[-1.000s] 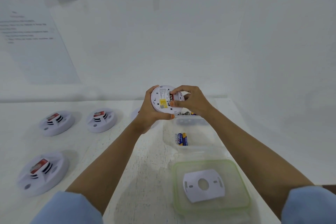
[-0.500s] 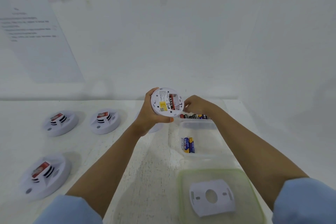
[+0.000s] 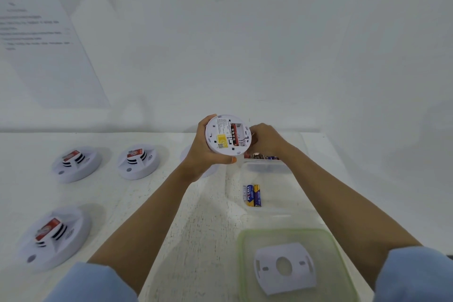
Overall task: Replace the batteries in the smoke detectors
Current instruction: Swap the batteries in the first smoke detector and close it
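My left hand point(image 3: 202, 154) grips a round white smoke detector point(image 3: 221, 138) upright above the table, its back turned to me. The open battery bay holds one red battery point(image 3: 233, 134) with a bare slot beside it. My right hand point(image 3: 266, 141) sits against the detector's right edge, its fingertips hidden behind the rim, so what it holds is unclear. Below it, two blue batteries point(image 3: 253, 195) lie in a clear container point(image 3: 267, 167). A second clear box behind holds several dark batteries point(image 3: 262, 156).
Three more smoke detectors point(image 3: 76, 163) point(image 3: 138, 160) point(image 3: 52, 235) with red tags lie on the white table at the left. A green-rimmed lid point(image 3: 241, 265) near the front right carries a white mounting plate point(image 3: 284, 267). A wall stands close behind.
My right hand left the battery bay, reached over the far box of batteries, and has come back beside the detector's right edge. The left hand kept holding the detector.
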`<control>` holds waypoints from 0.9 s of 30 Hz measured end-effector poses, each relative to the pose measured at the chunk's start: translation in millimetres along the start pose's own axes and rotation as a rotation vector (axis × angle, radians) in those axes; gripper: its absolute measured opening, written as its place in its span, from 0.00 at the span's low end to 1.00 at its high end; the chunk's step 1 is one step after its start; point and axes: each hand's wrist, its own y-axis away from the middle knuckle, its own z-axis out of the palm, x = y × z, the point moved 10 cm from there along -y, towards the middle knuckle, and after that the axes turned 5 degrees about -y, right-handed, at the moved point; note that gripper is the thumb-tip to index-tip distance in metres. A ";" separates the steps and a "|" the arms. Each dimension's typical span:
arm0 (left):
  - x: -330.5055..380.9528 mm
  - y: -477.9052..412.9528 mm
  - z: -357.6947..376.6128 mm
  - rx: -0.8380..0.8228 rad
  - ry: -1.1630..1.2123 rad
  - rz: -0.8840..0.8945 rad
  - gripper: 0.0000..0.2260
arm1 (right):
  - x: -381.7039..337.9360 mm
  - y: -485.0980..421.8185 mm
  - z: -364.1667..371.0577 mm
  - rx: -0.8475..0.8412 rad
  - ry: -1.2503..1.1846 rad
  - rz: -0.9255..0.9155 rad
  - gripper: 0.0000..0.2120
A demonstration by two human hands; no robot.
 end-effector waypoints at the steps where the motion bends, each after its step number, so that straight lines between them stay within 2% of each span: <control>1: 0.6 0.9 -0.4 -0.004 0.006 -0.003 0.45 | 2.6 2.1 -14.6 0.102 -0.099 0.019 0.12; 4: 4.6 4.6 0.1 -0.018 0.032 -0.004 0.45 | 4.8 18.5 -67.9 0.474 -0.370 -0.006 0.11; 6: 8.5 7.6 2.3 -0.024 0.048 -0.001 0.45 | -8.7 30.8 -86.7 0.561 -0.481 -0.085 0.10; 8: 12.9 10.4 5.0 -0.026 0.062 0.005 0.45 | -30.9 38.9 -85.1 0.499 -0.502 -0.170 0.10; 12: 20.6 17.1 11.7 -0.044 0.101 0.015 0.45 | -58.0 53.8 -66.5 0.398 -0.346 -0.249 0.09; 15: 25.6 22.9 13.5 -0.051 0.120 0.028 0.44 | -58.8 62.7 -61.5 0.416 -0.260 -0.251 0.10; 19: 32.0 29.3 13.7 -0.047 0.133 0.037 0.45 | -58.5 73.7 -50.7 0.376 -0.353 -0.223 0.07; 22: 34.8 37.2 17.1 -0.046 0.149 0.032 0.46 | -59.1 85.9 -47.1 0.412 -0.341 -0.198 0.10; 27: 43.9 52.9 22.1 -0.048 0.169 0.043 0.47 | -67.7 102.4 -41.1 0.382 -0.211 -0.209 0.12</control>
